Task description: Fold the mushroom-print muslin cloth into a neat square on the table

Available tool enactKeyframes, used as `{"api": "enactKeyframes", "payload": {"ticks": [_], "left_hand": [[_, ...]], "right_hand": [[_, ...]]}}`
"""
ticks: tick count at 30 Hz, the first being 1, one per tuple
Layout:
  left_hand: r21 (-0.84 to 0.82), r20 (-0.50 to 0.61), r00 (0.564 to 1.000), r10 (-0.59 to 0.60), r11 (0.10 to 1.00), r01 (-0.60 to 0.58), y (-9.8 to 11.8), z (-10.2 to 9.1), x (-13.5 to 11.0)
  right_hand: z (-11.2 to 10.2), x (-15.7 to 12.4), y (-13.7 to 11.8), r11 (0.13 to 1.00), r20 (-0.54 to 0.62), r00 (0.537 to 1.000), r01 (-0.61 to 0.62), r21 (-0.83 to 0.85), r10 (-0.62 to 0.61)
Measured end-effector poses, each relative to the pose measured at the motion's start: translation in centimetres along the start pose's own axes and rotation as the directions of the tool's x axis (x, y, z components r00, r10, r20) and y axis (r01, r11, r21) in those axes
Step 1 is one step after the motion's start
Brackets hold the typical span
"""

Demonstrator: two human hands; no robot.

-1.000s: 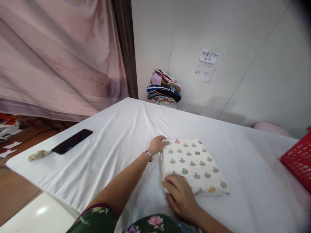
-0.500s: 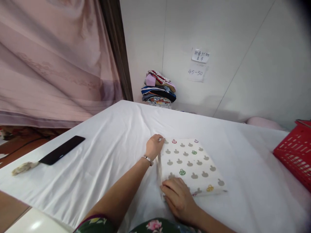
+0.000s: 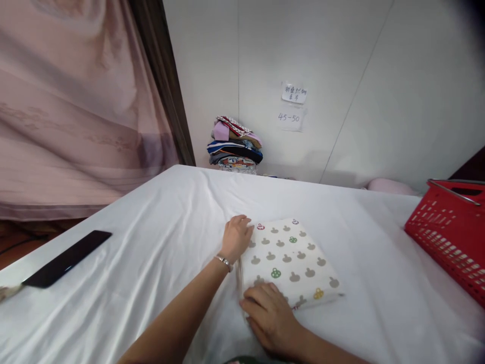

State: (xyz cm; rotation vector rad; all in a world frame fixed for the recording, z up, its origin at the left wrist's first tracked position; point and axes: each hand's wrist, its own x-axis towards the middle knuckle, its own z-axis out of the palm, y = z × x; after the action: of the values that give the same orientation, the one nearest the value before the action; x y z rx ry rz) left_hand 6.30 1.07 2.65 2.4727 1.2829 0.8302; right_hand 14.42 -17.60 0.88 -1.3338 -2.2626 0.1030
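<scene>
A folded white cloth (image 3: 290, 260) printed with grey, green, red and yellow shapes lies on the white sheet (image 3: 159, 253) in front of me. My left hand (image 3: 237, 237), with a bracelet on the wrist, is curled around the cloth's far left corner. My right hand (image 3: 269, 316) lies on the near left corner, fingers bent over the folded edge. Both hands hold the same left side of the cloth.
A red plastic basket (image 3: 449, 227) stands at the right edge. A black phone (image 3: 66, 258) lies at the left. A stack of folded clothes (image 3: 235, 146) sits against the far wall under two paper notes (image 3: 291, 106). A pink curtain (image 3: 76, 101) hangs at the left.
My view has swung to the right, so the basket shows more and the phone sits nearer the left edge. Both hands stay on the cloth's left side.
</scene>
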Motion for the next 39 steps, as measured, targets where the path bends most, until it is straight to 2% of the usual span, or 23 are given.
{"api": "enactKeyframes", "payload": {"ticks": [2, 4, 7, 11, 14, 17, 19, 20, 22, 24, 27, 29, 30, 33, 36, 37, 39], "left_hand": [[0.073, 0.009, 0.983, 0.186, 0.98, -0.186, 1.1, 0.5, -0.7], [0.125, 0.098, 0.957, 0.273, 0.951, -0.284, 1.7, 1.4, -1.5], [0.187, 0.222, 0.941, 0.255, 0.936, -0.298, 1.9, 2.7, -2.3], [0.224, 0.256, 0.937, 0.238, 0.928, -0.297, 1.4, 3.2, -2.4], [0.222, 0.262, 0.929, 0.263, 0.92, -0.323, 1.2, 3.1, -2.4], [0.212, 0.225, 0.933, 0.281, 0.92, -0.328, 1.3, 3.1, -2.5], [0.205, 0.198, 0.942, 0.272, 0.928, -0.311, 1.4, 3.2, -2.6], [0.198, 0.194, 0.943, 0.271, 0.931, -0.308, 1.5, 3.2, -2.5], [0.175, 0.195, 0.943, 0.27, 0.937, -0.304, 1.6, 3.2, -2.5], [0.144, 0.182, 0.948, 0.263, 0.946, -0.29, 1.5, 2.9, -2.5], [0.122, 0.069, 0.983, 0.17, 0.977, -0.178, 0.9, 2.1, -2.8], [0.088, -0.008, 1.0, 0.004, 0.996, -0.003, 0.2, 1.5, -3.3], [0.047, -0.007, 0.995, -0.096, 0.994, 0.097, -0.2, 1.1, -3.5], [-0.105, 0.135, 0.927, -0.351, 0.925, 0.365, -1.3, 0.2, -3.9], [-0.166, 0.276, 0.85, -0.449, 0.849, 0.502, -1.8, -0.4, -3.6], [-0.166, 0.299, 0.836, -0.461, 0.837, 0.521, -1.8, -0.5, -3.4], [-0.18, 0.312, 0.828, -0.465, 0.827, 0.532, -1.7, -0.3, -3.1]], "right_hand": [[0.2, 0.0, 0.0, 1.0, -0.002, 1.0, 0.002, -0.005, -0.002], [0.4, 0.0, 0.0, 1.0, 0.002, 1.0, 0.011, -0.005, -0.011], [0.2, 0.0, -0.2, 0.999, 0.007, 1.0, 0.012, 0.04, -0.013], [-2.2, 0.4, 0.2, 0.986, -0.037, 0.999, 0.007, 0.166, -0.001], [-5.1, 1.1, 2.6, 0.991, -0.149, 0.986, -0.05, 0.122, 0.068], [-6.8, 1.5, 6.7, 0.967, -0.192, 0.953, -0.25, -0.049, 0.236], [-6.7, 1.5, 9.5, 0.889, -0.112, 0.902, -0.43, -0.155, 0.417], [-6.3, 1.4, 10.6, 0.847, -0.024, 0.863, -0.5, -0.179, 0.504], [-5.7, 1.1, 12.4, 0.802, 0.125, 0.796, -0.566, -0.191, 0.592], [-5.5, 0.9, 13.4, 0.783, 0.176, 0.763, -0.6, -0.162, 0.621], [-6.4, 0.3, 14.7, 0.711, 0.067, 0.708, -0.697, -0.089, 0.703], [-7.2, -0.4, 15.7, 0.634, 0.015, 0.634, -0.772, -0.046, 0.773], [-7.4, -0.8, 16.3, 0.601, 0.015, 0.601, -0.798, -0.034, 0.799], [-7.5, -1.7, 17.8, 0.521, 0.064, 0.523, -0.853, 0.04, 0.85], [-7.1, -1.7, 18.6, 0.444, 0.112, 0.464, -0.88, 0.167, 0.879], [-7.0, -1.6, 18.7, 0.436, 0.125, 0.462, -0.88, 0.19, 0.878], [-6.9, -1.4, 18.6, 0.45, 0.144, 0.487, -0.864, 0.226, 0.862]]}}
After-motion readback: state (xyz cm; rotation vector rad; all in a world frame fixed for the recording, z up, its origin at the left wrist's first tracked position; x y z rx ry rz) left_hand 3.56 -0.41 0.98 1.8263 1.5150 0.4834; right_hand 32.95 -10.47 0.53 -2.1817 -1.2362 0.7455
